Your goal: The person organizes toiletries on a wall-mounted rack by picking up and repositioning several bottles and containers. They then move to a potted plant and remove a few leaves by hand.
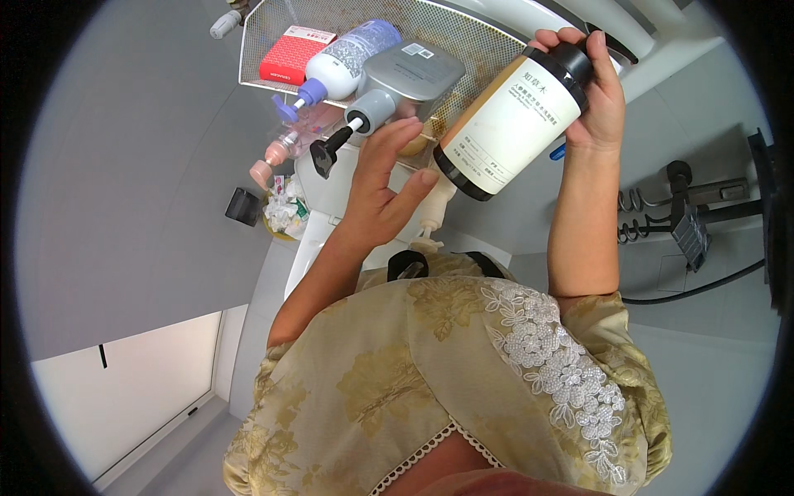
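My right hand (601, 103) is closed round the black neck end of a large bottle (513, 122). The bottle has an amber body, a wide cream label and a black band at its base. It is tilted, with the base toward the lower left. My left hand (387, 182) is apart from that base, its fingers stretched out. Its fingertips are close to a grey pump bottle (413, 74) with a black pump head; whether they touch cannot be told. Below and between the hands stands a cream pump bottle (434, 211), partly hidden.
A wire-mesh basket (269, 33) holds a red box (289, 62) and a white pump bottle (343, 66) with a purple top. A pink pump bottle (277, 151) shows beside them. Lower down are a white toilet (318, 190) and a waste bin (285, 207). A shower fitting (686, 207) hangs at right.
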`<state>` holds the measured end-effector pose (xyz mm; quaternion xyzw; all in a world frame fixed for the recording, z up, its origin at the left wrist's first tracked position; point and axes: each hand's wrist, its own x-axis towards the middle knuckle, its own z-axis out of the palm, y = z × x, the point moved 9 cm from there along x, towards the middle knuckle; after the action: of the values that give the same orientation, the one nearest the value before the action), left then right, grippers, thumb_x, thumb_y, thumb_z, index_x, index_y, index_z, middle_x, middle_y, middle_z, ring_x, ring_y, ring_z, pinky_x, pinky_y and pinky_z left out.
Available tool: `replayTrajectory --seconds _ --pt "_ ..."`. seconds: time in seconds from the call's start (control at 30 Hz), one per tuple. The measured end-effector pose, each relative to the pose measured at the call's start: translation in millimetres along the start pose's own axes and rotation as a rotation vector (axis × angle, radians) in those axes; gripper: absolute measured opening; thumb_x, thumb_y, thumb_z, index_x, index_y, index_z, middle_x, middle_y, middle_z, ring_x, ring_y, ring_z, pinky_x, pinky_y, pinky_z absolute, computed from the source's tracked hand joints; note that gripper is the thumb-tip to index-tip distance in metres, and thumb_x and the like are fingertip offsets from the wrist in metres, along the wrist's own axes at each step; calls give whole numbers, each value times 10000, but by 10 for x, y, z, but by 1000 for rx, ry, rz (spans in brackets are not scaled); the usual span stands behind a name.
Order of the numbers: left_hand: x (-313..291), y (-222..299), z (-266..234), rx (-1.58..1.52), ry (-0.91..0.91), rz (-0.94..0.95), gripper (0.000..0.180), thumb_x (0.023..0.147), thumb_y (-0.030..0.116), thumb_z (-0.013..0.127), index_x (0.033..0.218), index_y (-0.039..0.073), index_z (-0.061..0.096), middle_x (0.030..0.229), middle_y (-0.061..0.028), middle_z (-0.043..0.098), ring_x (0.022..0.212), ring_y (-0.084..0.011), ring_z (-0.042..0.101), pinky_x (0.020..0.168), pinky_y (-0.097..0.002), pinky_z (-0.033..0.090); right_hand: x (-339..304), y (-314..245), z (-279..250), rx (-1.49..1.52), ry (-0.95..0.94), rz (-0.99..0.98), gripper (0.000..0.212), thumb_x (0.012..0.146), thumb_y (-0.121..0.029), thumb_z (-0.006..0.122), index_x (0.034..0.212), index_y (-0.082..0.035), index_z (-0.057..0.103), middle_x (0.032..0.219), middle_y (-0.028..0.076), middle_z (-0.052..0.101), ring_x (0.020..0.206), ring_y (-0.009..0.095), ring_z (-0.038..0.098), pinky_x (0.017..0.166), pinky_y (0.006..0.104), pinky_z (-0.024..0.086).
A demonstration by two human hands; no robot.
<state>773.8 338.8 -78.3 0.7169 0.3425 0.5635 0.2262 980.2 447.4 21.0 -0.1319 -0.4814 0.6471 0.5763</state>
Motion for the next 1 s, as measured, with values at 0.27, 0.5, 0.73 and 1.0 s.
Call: replayTrajectory --seconds 0.27,0.5,0.73,1.0 --pt "-5 14 8 21 15 5 498 843 145 616 1311 84 456 1329 -89 456 1164 -189 442 887 -312 377 -89 -300 52 -325 183 -261 377 967 -343 440 986 2 592 992 178 640 903 261 625 844 367 509" --pt "-9 34 -5 24 32 -3 483 848 137 621 1302 86 465 1321 -90 462 1162 -196 447 883 -317 387 -291 -326 724 -836 67 -618 295 978 -230 452 990 34 583 964 139 650 899 201 610 844 322 475" --pt "-45 19 -21 52 39 -6 478 856 153 628 1302 100 464 1314 -89 462 1161 -196 452 884 -319 390 -400 -72 1284 -1304 -180 -790 154 906 -120 592 965 22 603 931 80 650 848 143 599 773 254 467" --pt "-45 20 -50 27 63 -2 469 848 143 642 1281 83 471 1287 -107 478 1156 -232 463 904 -343 388 -472 255 1269 -1380 -343 -876 123 697 -113 657 811 -74 632 833 80 632 757 289 597 713 374 478"
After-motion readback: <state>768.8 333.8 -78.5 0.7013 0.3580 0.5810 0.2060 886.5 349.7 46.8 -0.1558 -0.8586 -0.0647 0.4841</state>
